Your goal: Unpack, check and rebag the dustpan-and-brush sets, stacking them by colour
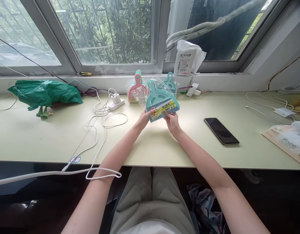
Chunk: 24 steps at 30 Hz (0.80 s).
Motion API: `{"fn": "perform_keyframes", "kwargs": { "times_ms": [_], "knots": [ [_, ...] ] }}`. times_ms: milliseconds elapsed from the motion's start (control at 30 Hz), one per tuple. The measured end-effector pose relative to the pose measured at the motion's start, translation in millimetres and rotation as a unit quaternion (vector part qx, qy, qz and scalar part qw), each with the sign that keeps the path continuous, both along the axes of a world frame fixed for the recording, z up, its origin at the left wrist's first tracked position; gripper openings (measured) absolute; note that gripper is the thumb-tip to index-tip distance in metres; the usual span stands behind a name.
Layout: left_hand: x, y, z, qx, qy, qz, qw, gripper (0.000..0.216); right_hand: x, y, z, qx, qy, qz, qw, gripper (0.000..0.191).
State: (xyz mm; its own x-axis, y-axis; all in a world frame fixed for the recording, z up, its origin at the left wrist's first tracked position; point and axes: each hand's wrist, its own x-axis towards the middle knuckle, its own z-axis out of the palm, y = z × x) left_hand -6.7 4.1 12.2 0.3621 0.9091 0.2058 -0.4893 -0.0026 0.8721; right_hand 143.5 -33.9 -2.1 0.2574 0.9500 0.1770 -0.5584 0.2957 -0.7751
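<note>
A teal mini dustpan and brush set (160, 99) in a clear plastic wrapper, with a green and yellow label, is held up above the middle of the pale desk (30, 136). My left hand (145, 118) pinches its lower left corner. Its lower right edge is gripped by my right hand (171, 122). Behind it, against the window ledge, stand a pink set (136, 89) and another teal set (170, 84), both in wrappers.
A black phone (221, 130) lies to the right. White charger cables (101, 120) and a plug (115, 100) lie to the left, and beyond them a green plastic bag (45, 92). A white package (187, 58) sits on the sill. A tissue pack (286, 143) is at far right.
</note>
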Motion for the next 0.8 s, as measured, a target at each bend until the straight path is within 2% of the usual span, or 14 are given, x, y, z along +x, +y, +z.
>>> {"fn": "perform_keyframes", "kwargs": {
  "times_ms": [200,333,433,600,800],
  "knots": [
    [-2.0,-5.3,4.1,0.010,0.050,-0.023,0.998,0.065,2.8,0.5,2.7,0.003,0.009,-0.012,1.000,0.039],
    [-13.6,-2.9,14.6,0.035,0.060,-0.068,0.995,0.053,12.4,0.3,10.1,0.013,-0.002,0.024,1.000,0.034],
    [-21.1,0.9,19.0,0.050,0.062,-0.068,0.995,0.046,19.4,0.3,13.7,0.006,-0.027,0.052,0.998,0.033],
    [-27.5,5.4,18.7,0.014,0.068,-0.035,0.997,0.047,18.5,0.3,11.4,-0.016,-0.052,0.090,0.994,0.034],
    [-26.1,3.1,15.2,-0.011,0.130,-0.101,0.986,0.049,11.4,1.1,8.4,-0.005,-0.023,0.063,0.998,0.037]
  ]
}}
